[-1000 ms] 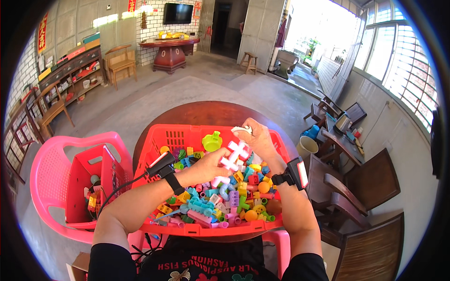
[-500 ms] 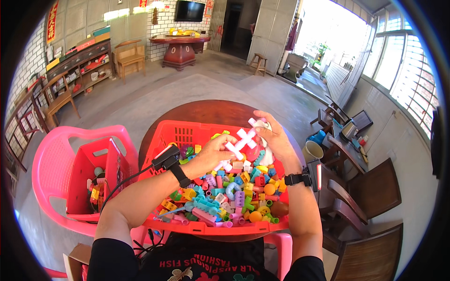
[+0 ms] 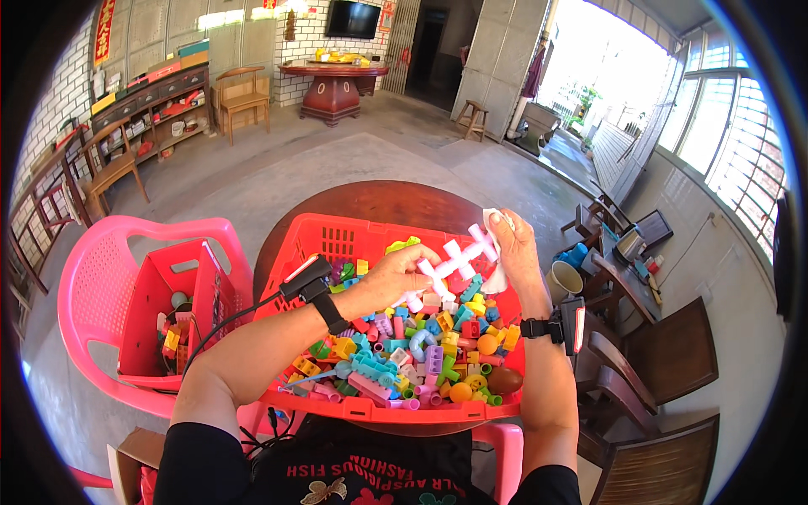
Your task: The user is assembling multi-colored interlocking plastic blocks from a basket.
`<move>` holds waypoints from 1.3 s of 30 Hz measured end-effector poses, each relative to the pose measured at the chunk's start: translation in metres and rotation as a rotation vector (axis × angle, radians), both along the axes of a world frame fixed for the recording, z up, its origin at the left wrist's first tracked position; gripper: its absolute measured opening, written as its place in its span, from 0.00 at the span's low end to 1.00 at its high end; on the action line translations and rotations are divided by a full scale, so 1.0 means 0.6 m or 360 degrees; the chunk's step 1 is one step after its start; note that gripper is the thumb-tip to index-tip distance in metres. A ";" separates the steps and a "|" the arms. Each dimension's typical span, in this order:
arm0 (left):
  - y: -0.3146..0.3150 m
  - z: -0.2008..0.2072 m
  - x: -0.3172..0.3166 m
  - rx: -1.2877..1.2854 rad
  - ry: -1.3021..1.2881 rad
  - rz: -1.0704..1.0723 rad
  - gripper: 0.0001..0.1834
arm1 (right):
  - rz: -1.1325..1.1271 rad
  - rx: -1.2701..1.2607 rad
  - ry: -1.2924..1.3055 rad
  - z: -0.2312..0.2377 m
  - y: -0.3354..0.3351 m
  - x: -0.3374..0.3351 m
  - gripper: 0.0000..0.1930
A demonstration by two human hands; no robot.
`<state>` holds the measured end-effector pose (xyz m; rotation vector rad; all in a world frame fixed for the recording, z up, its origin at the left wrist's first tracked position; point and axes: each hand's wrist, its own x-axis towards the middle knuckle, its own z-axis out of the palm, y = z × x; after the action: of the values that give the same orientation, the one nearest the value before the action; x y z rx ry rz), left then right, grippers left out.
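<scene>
My left hand [image 3: 394,276] pinches one end of a chain of pale pink and white toy pipe connectors [image 3: 463,263]. The chain slants up to the right, over a red plastic basket [image 3: 290,252]. At its far end, my right hand [image 3: 520,246] is closed on a crumpled white cloth [image 3: 497,278], part of which hangs down below the fingers. The cloth lies against or very near the chain's pink tip; I cannot tell if they touch. Below both hands, the basket holds a heap of colourful plastic building blocks and pipe pieces [image 3: 433,358].
The basket rests on a round brown wooden table [image 3: 370,198]. To the left, a pink plastic chair [image 3: 80,295] holds a red box [image 3: 147,311] with toys inside. Wooden chairs [image 3: 665,345] and a bucket [image 3: 562,282] stand along the right wall.
My right hand with the cloth has shifted right and slightly down, toward the chain's far end. The chain has also moved a little right and now slants less steeply.
</scene>
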<state>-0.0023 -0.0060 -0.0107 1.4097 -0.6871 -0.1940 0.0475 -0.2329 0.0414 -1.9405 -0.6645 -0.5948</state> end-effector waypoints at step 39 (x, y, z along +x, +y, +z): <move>0.010 0.032 -0.024 0.0187 0.0566 -0.0222 0.20 | 0.0265 -0.0527 0.0235 0.001 0.056 -0.048 0.16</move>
<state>-0.0166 -0.0002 0.0083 1.3924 -0.4837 -0.5884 0.0187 -0.1994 0.0420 -2.1815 -0.8621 -0.2455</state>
